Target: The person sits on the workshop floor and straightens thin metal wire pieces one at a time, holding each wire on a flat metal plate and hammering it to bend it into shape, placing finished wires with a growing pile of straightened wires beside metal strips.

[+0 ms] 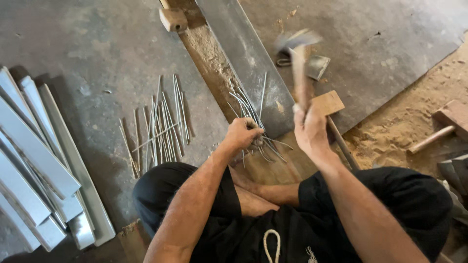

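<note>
- Bundle of thin metal rods (256, 127): centre of frame, fanned across the steel beam (248, 63). Judged light, stiff and springy, with sharp ends; best held near one end.
- Left hand (241, 134): clenched around the rods' near ends.
- Right hand (309, 129): closed on the handle of the hammer (298, 58), raised and motion-blurred.
- Loose rods (158, 124): on the floor, centre left.
- Metal channels (39, 165): stacked at left edge.
</note>
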`<move>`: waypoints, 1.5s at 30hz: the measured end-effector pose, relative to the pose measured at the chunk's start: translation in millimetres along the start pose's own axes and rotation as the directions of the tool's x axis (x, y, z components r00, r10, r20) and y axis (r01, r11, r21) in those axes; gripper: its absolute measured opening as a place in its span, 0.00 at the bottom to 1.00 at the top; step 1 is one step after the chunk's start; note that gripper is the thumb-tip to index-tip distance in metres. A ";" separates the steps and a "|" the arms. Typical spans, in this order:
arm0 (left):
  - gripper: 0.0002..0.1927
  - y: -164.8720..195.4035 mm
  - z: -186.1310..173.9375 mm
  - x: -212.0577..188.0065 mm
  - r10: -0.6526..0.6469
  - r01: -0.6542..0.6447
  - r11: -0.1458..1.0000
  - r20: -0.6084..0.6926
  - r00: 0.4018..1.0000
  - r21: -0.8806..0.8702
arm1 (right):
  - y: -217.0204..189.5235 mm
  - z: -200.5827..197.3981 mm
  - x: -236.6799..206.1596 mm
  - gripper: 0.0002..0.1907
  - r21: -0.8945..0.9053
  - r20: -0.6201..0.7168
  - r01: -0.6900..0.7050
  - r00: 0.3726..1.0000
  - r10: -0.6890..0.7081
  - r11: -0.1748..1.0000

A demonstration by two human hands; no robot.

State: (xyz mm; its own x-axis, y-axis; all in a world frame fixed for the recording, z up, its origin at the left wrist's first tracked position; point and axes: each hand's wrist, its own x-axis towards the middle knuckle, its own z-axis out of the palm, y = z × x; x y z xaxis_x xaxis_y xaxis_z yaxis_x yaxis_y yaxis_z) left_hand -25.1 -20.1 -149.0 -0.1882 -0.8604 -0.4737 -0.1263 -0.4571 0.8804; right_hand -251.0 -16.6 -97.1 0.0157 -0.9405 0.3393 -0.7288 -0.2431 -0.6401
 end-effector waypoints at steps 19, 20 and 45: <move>0.10 -11.4 -0.7 12.5 0.156 -0.111 0.932 -0.106 0.982 0.346 | -14.4 -12.8 -36.4 0.21 -0.116 0.110 -0.175 0.976 0.188 0.978; 0.09 -11.8 -0.1 12.6 0.133 -0.091 0.944 -0.113 0.985 0.316 | -12.7 -13.5 -40.6 0.21 -0.129 0.165 -0.212 0.959 0.231 0.969; 0.11 14.9 -105.4 -21.7 0.292 0.400 0.682 -0.730 0.618 0.612 | 29.8 5.4 -95.3 0.21 0.161 0.347 -0.612 0.770 0.536 0.774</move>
State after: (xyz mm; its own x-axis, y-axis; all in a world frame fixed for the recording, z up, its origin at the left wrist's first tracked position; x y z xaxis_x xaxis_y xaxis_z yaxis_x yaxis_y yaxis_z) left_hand 79.7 -32.0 -123.2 0.5573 -0.8301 -0.0188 -0.7579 -0.5178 0.3967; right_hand -270.5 64.5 -152.2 -0.1413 -0.9365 -0.3209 -0.4634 0.3490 -0.8145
